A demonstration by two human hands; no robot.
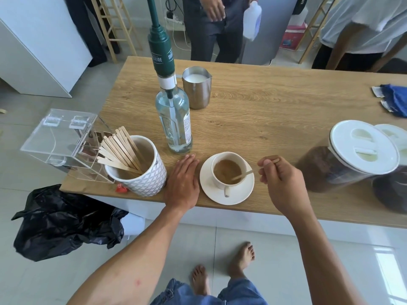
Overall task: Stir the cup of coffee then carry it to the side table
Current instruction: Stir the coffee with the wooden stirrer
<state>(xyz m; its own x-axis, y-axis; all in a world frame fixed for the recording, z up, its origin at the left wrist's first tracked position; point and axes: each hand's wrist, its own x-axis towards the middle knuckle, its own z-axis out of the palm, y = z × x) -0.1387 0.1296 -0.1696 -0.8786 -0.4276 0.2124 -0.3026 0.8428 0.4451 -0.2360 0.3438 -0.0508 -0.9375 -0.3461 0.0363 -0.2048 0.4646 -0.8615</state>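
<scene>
A white cup of milky coffee (pixel 228 170) stands on a white saucer (pixel 240 197) near the front edge of the wooden table (pixel 275 111). My right hand (pixel 280 180) pinches a thin wooden stir stick (pixel 244 174) whose lower end dips into the coffee. My left hand (pixel 182 183) rests flat on the table just left of the saucer, fingers straight, holding nothing.
A white patterned pot of wooden stir sticks (pixel 137 167) and a clear acrylic box (pixel 63 139) stand to the left. A glass bottle with a green pump (pixel 175 119) and a steel milk jug (pixel 196 88) are behind the cup. Lidded jars (pixel 350 157) sit right. Two people stand beyond the table.
</scene>
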